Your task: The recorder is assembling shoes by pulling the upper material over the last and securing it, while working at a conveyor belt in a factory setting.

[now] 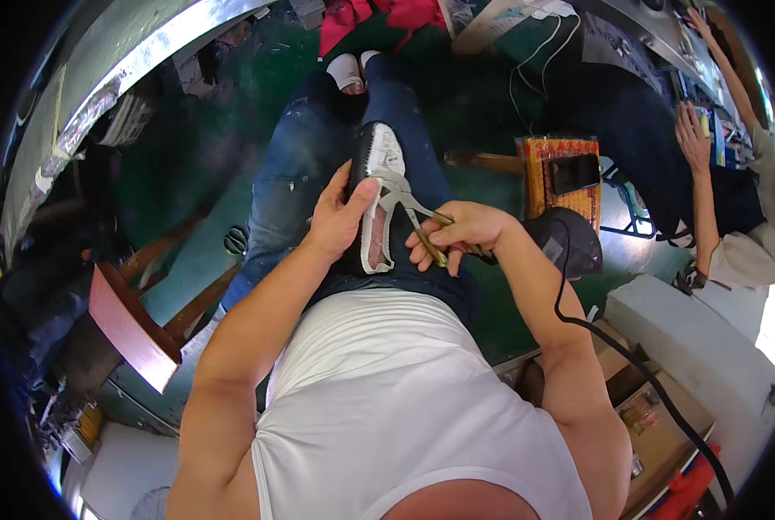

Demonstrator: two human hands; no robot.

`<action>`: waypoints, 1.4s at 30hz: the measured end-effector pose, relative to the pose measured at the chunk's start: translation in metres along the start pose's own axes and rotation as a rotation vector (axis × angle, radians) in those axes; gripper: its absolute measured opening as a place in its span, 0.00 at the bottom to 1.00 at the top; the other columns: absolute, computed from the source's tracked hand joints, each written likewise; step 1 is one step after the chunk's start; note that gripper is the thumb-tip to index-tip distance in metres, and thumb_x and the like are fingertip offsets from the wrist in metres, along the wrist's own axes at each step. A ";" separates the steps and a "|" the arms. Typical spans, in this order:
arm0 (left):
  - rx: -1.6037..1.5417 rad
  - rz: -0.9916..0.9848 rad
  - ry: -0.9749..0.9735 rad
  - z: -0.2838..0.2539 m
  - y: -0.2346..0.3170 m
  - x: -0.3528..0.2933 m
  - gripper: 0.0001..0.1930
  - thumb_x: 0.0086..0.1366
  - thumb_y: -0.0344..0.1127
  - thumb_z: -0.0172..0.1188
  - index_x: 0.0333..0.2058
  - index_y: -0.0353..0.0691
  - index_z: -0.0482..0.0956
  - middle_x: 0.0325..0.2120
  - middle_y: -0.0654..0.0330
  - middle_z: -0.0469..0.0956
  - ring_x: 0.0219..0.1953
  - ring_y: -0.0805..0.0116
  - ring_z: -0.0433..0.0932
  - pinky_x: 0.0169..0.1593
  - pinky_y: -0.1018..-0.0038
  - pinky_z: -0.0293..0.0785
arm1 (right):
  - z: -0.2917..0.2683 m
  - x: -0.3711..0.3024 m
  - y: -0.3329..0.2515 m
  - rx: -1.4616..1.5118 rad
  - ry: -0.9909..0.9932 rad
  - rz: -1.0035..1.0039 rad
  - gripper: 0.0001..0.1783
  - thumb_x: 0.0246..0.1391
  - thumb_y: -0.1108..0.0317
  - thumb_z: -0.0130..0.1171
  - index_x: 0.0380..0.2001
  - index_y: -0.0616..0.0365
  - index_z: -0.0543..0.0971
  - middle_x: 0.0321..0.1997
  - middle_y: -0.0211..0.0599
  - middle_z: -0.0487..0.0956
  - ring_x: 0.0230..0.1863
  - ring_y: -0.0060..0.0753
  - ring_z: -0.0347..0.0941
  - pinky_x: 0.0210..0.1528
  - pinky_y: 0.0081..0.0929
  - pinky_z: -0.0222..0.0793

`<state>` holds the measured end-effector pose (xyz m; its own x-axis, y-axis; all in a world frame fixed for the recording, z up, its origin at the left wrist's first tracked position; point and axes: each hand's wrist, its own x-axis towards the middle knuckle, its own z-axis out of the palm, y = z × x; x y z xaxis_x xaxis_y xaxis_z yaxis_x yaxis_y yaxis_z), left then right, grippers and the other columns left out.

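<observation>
A shoe (387, 154) lies bottom up across my lap, toe pointing away from me. Its underside shows a white area with a dark edge at the toe and a pale strip round a pinkish brown middle toward the heel. My left hand (340, 212) grips the shoe from its left side, thumb on the edge near mid-length. In my right hand (461, 234) is a pair of pincers (394, 191), fingers wrapped round the handles. The metal head of the pincers meets the shoe's right edge by my left thumb. Whether its jaws bite the material cannot be made out.
To the right, a dark phone (574, 174) lies on an orange woven seat (539, 186), near a co-worker's hand (692, 139). A black cable (656, 381) curves past my right arm above an open box (677, 433). At left stand a reddish wooden stool (132, 321) and a metal-edged bench (119, 82).
</observation>
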<state>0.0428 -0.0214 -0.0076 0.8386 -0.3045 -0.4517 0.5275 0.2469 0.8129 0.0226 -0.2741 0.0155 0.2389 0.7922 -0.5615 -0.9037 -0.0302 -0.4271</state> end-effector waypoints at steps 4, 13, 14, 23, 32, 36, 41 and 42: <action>0.119 0.005 0.021 0.007 0.004 -0.001 0.34 0.66 0.45 0.64 0.63 0.33 0.64 0.50 0.54 0.76 0.51 0.68 0.74 0.57 0.73 0.69 | 0.001 -0.032 -0.007 -0.075 0.134 -0.002 0.22 0.62 0.67 0.55 0.53 0.73 0.71 0.53 0.51 0.78 0.53 0.39 0.78 0.39 0.30 0.83; 0.412 -0.090 0.168 0.020 0.015 0.002 0.32 0.62 0.46 0.62 0.59 0.31 0.69 0.46 0.47 0.80 0.48 0.61 0.79 0.53 0.69 0.73 | 0.045 -0.017 -0.039 -0.716 0.709 -0.403 0.20 0.70 0.57 0.43 0.46 0.65 0.74 0.34 0.33 0.78 0.31 0.21 0.73 0.29 0.20 0.68; 0.417 -0.086 0.164 0.022 0.016 0.001 0.32 0.62 0.46 0.62 0.59 0.31 0.69 0.46 0.47 0.80 0.48 0.61 0.79 0.53 0.69 0.73 | 0.046 -0.014 -0.040 -0.791 0.711 -0.476 0.21 0.70 0.56 0.44 0.46 0.65 0.74 0.33 0.32 0.77 0.31 0.21 0.73 0.29 0.22 0.69; 0.609 -0.161 0.179 0.027 0.033 -0.005 0.35 0.62 0.46 0.60 0.62 0.28 0.64 0.52 0.44 0.76 0.52 0.60 0.76 0.56 0.70 0.71 | 0.066 -0.002 -0.062 -1.095 0.751 -0.369 0.26 0.67 0.51 0.46 0.34 0.68 0.76 0.32 0.64 0.78 0.38 0.65 0.75 0.41 0.51 0.69; 0.512 -0.189 0.030 0.010 0.020 0.009 0.32 0.63 0.44 0.61 0.60 0.29 0.65 0.49 0.48 0.76 0.50 0.63 0.76 0.55 0.71 0.71 | 0.067 -0.002 -0.053 -1.423 0.786 -0.208 0.25 0.66 0.51 0.47 0.34 0.67 0.76 0.32 0.61 0.79 0.37 0.64 0.76 0.42 0.52 0.69; 0.566 -0.200 0.069 0.011 0.027 0.009 0.36 0.60 0.45 0.63 0.60 0.27 0.64 0.50 0.45 0.76 0.51 0.59 0.76 0.55 0.70 0.71 | 0.066 -0.006 -0.055 -1.372 0.805 -0.074 0.25 0.65 0.50 0.47 0.33 0.67 0.77 0.31 0.61 0.79 0.38 0.64 0.76 0.42 0.52 0.69; 0.520 -0.237 0.017 0.001 0.021 0.014 0.43 0.57 0.46 0.66 0.62 0.22 0.59 0.54 0.39 0.73 0.56 0.54 0.75 0.59 0.69 0.69 | 0.055 0.001 -0.046 -1.368 0.875 -0.149 0.22 0.66 0.54 0.50 0.29 0.66 0.75 0.24 0.46 0.79 0.27 0.44 0.78 0.33 0.36 0.71; 0.484 -0.241 0.005 -0.003 0.022 0.022 0.38 0.59 0.44 0.65 0.60 0.26 0.63 0.52 0.45 0.74 0.54 0.59 0.75 0.58 0.69 0.70 | 0.050 -0.005 -0.047 -1.151 0.810 -0.142 0.21 0.65 0.54 0.52 0.29 0.64 0.75 0.23 0.39 0.79 0.24 0.32 0.77 0.31 0.30 0.72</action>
<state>0.0729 -0.0195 -0.0007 0.7029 -0.2959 -0.6469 0.5829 -0.2817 0.7622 0.0457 -0.2464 0.0735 0.7924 0.2787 -0.5427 -0.1582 -0.7652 -0.6240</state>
